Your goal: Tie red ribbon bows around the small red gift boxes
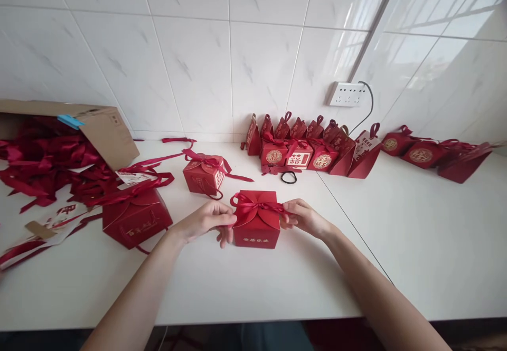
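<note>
A small red gift box (256, 235) with gold lettering stands upright before me, its petal-shaped flaps folded together on top. Around its top runs a dark red ribbon (253, 204), tied in a bow at the middle. At the box's left side, my left hand (216, 220) pinches an end of the ribbon between thumb and fingers. On the opposite side, my right hand (303, 216) pinches the bow's other side. Some fingertips of both hands are hidden.
Left of the box stand another small red box (204, 177) and a larger one (137, 219). A cardboard carton (109, 137) spills red ribbons (51, 166). Several finished boxes (299, 155) line the wall, near a black hair tie (289, 177) and a power strip (347, 94).
</note>
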Demonstrator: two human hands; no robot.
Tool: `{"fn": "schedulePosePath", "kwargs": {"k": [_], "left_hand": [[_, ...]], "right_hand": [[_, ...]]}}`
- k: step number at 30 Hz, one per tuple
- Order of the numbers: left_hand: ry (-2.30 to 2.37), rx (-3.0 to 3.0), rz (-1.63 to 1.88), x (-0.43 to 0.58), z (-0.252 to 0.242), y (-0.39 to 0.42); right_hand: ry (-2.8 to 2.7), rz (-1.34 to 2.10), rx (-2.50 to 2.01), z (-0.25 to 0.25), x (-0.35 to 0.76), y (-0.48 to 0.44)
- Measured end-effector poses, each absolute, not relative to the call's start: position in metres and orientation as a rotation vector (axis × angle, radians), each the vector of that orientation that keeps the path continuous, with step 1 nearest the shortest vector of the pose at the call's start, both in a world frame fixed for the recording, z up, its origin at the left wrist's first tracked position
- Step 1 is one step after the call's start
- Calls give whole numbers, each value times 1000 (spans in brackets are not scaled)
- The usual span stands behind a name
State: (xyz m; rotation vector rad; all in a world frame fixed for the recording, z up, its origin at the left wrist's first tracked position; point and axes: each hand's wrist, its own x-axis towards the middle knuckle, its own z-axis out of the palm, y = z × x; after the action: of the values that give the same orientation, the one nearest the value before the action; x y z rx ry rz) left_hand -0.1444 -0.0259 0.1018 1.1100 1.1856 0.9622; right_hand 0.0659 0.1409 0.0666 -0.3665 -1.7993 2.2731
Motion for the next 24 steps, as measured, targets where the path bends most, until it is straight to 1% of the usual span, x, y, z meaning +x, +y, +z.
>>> {"fn": "schedulePosePath", "kwargs": {"k": [4, 8, 12, 24], "left_hand": [[1076, 1057, 1008, -150, 94, -25], [969, 1031, 1014, -160, 87, -24], [881, 1005, 1097, -167, 83, -26], [891, 1072, 1054, -179, 87, -42]], "right_hand": [[-1716, 2326, -323, 61, 69, 146], [-1619, 2311, -328, 57, 69, 150], [-1582, 2298, -358, 54, 69, 151], [-1451, 2186, -413, 63, 82, 160]]}}
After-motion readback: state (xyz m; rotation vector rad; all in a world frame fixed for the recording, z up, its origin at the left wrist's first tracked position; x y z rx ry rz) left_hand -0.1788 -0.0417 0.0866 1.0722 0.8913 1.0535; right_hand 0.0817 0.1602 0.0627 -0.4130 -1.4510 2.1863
